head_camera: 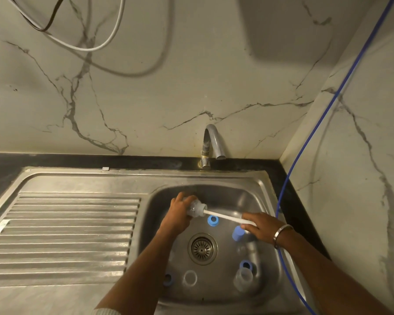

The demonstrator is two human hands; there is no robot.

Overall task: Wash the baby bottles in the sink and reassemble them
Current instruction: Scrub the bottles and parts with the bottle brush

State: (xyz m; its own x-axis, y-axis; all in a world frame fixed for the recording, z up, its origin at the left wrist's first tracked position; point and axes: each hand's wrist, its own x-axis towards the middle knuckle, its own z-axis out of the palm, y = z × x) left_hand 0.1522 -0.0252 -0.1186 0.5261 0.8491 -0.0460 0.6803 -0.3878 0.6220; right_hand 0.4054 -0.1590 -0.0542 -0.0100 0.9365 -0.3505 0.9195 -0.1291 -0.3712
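Observation:
Over the steel sink basin [159, 201], my left hand [179, 213] grips a clear baby bottle [196, 209] lying on its side, mouth to the right. My right hand [259, 225] holds the white handle of a bottle brush [223, 216], whose head is inside the bottle. On the basin floor lie a blue ring [213, 220], a blue cap [238, 233], another blue ring [246, 264], a clear bottle [243, 279], a clear ring [190, 278] and a blue ring [168, 279] partly hidden by my left arm.
The drain strainer [202, 248] sits in the middle of the basin. A curved tap [212, 144] stands behind it, with no water running. The ribbed drainboard [66, 230] lies to the left. A blue hose [305, 160] hangs down the right wall past the sink's edge.

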